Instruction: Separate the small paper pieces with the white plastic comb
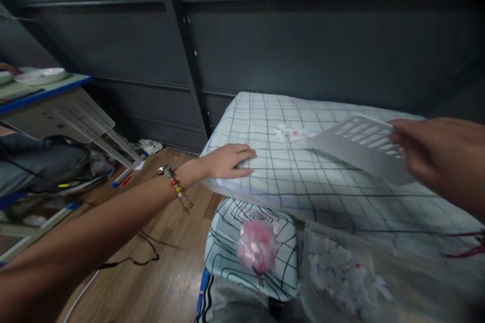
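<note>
My left hand (pixel 229 161) lies on the near left part of a white checked cloth (pixel 261 121), its fingers stretched out and nothing in it. My right hand (pixel 439 156) grips the edge of a flat grey-white slotted plate (pixel 352 151), tilted over the cloth. The plate's far left edge comes close to a small heap of white scraps with a bit of pink (pixel 291 132); whether they touch I cannot tell. Below the cloth's edge, a clear bag of white scraps (pixel 337 272) stands at the lower right, blurred in part.
A pink bundle in clear plastic (pixel 258 246) rests on a patterned stool seat (pixel 223 257). To the left stands a blue-edged desk (pixel 81 81) with white dishes (pixel 41 75), and a person's leg (pixel 38 166) beneath. A dark panelled wall (pixel 303 50) rises behind. Cables lie on the wooden floor (pixel 170 262).
</note>
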{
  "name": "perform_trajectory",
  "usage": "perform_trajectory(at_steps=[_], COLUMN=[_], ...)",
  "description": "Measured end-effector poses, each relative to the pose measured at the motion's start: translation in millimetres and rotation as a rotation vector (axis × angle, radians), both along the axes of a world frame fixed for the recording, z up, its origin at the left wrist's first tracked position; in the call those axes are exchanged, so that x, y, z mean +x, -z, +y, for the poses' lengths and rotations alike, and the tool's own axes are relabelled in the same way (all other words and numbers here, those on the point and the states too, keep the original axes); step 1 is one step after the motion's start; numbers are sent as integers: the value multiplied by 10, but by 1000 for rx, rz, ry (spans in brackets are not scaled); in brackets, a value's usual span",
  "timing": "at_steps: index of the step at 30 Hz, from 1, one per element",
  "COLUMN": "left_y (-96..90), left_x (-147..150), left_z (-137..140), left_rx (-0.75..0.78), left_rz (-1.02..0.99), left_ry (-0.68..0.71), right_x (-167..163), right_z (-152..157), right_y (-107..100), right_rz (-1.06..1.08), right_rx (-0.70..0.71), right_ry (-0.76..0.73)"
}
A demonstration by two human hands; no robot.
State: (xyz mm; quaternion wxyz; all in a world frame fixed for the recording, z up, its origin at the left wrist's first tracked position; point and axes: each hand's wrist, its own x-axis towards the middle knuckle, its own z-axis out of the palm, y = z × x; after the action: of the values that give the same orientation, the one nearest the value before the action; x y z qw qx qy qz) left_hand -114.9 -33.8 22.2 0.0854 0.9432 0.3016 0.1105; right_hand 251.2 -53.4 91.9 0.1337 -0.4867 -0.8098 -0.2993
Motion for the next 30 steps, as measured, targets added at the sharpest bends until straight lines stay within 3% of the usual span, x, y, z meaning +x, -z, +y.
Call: perform_trajectory(at_steps=[3, 7, 15, 22, 30], left_y=[-121, -175, -9, 183, 214], left_x=[46, 161, 542, 728, 692], left_z=[137, 429, 1085, 1317, 1229], left_rx=[-58, -60, 54, 64, 28], left_rz=[43, -8, -118, -165, -127], left_ry=[31, -53, -353, -522, -470], right_x=[44, 138, -47, -290, -471], right_z=[171, 486, 1094, 1110, 1002], right_y=[-84, -37, 173, 309, 326], right_rz=[-37, 22, 175, 157, 88], right_rx=[41, 41, 44, 73, 193], right_ry=[1, -86, -207, -312, -419])
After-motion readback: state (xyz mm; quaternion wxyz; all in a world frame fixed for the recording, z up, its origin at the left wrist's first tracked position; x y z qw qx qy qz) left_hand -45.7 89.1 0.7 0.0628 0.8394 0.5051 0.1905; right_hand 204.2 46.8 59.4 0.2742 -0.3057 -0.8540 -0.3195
